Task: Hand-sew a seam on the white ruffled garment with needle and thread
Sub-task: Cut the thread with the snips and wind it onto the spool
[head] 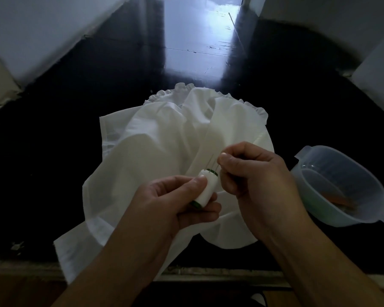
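The white ruffled garment (164,140) lies crumpled on a dark glossy surface, its frilled edge at the far side. Above it my left hand (175,204) grips a spool of white thread (206,188) with green ends, thumb on its side. My right hand (253,173) is just to the right of the spool, fingers curled. Its thumb and forefinger pinch thin needles (215,162) that stick up from the spool's top end. No loose thread is visible.
A translucent plastic container (341,187) with orange items inside sits on the surface to the right of my right hand. White walls rise at the far left and right. The surface's near edge runs along the bottom of the view.
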`<state>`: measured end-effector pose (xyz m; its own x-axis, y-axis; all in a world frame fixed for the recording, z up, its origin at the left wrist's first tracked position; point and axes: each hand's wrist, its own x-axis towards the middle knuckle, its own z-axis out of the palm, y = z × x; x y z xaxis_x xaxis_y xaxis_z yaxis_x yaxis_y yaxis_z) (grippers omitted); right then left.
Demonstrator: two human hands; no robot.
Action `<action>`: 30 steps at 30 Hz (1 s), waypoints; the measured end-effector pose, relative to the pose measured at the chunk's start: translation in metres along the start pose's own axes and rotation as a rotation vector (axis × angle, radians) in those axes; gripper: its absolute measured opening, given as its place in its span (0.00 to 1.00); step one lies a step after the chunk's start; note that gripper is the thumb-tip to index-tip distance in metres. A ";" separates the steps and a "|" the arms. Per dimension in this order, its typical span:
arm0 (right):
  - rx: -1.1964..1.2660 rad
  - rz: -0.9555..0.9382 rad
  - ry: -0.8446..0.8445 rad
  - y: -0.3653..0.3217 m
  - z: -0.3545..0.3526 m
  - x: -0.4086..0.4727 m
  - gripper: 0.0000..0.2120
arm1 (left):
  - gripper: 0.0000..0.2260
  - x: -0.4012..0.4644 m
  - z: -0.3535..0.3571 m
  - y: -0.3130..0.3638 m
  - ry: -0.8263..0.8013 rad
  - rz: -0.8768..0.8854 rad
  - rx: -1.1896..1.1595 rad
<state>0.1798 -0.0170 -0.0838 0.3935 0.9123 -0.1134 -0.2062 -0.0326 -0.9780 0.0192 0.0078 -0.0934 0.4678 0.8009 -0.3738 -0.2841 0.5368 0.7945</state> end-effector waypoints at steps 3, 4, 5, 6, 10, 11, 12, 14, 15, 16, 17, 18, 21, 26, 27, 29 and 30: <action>-0.006 0.001 -0.005 0.001 0.002 -0.003 0.06 | 0.13 0.001 0.000 -0.001 0.008 0.017 -0.012; -0.008 0.003 -0.006 0.000 0.003 -0.004 0.05 | 0.13 0.001 0.000 -0.002 0.012 0.022 -0.018; -0.008 0.005 -0.009 0.000 0.003 -0.004 0.04 | 0.13 0.002 0.000 -0.003 0.017 0.025 -0.025; -0.007 0.007 -0.015 0.001 0.004 -0.005 0.04 | 0.14 0.002 0.000 -0.004 0.022 0.026 -0.032; -0.009 0.024 -0.034 0.000 0.005 -0.006 0.04 | 0.13 0.003 0.001 -0.004 0.035 0.041 -0.046; -0.010 0.032 -0.043 0.000 0.004 -0.005 0.04 | 0.13 0.004 0.001 -0.004 0.037 0.049 -0.046; -0.006 0.041 -0.055 0.000 0.004 -0.004 0.04 | 0.13 0.004 0.001 -0.004 0.040 0.056 -0.042; 0.007 0.048 -0.079 -0.001 0.001 -0.002 0.04 | 0.13 0.004 0.002 -0.003 0.036 0.067 -0.038; 0.014 0.050 -0.084 -0.002 0.001 -0.001 0.05 | 0.12 0.004 0.001 -0.004 0.039 0.069 -0.038; 0.019 0.047 -0.083 -0.002 0.000 -0.001 0.06 | 0.12 0.004 0.001 -0.004 0.046 0.070 -0.038; 0.022 0.039 -0.080 -0.002 0.001 0.000 0.06 | 0.13 0.004 0.001 -0.004 0.054 0.072 -0.035; 0.017 0.029 -0.075 -0.003 0.000 0.000 0.06 | 0.13 0.005 0.001 -0.004 0.060 0.076 -0.032; -0.011 -0.004 -0.064 -0.001 -0.001 0.001 0.05 | 0.15 0.005 0.001 -0.006 0.065 0.097 -0.017; -0.059 -0.033 -0.057 0.000 -0.003 0.001 0.06 | 0.16 0.004 0.001 -0.006 0.047 0.111 0.018; -0.070 -0.035 -0.062 0.000 -0.003 0.001 0.06 | 0.16 0.004 0.000 -0.006 0.047 0.113 0.022; -0.087 -0.040 -0.067 0.000 -0.002 0.000 0.05 | 0.15 0.005 0.000 -0.006 0.049 0.113 0.025; -0.089 -0.042 -0.065 0.000 -0.002 0.001 0.05 | 0.15 0.005 0.000 -0.006 0.047 0.112 0.027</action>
<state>0.1820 -0.0171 -0.0840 0.3402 0.9382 -0.0633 -0.1094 -0.0274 -0.9936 0.0227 0.0087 -0.1000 0.3941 0.8676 -0.3032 -0.3094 0.4359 0.8451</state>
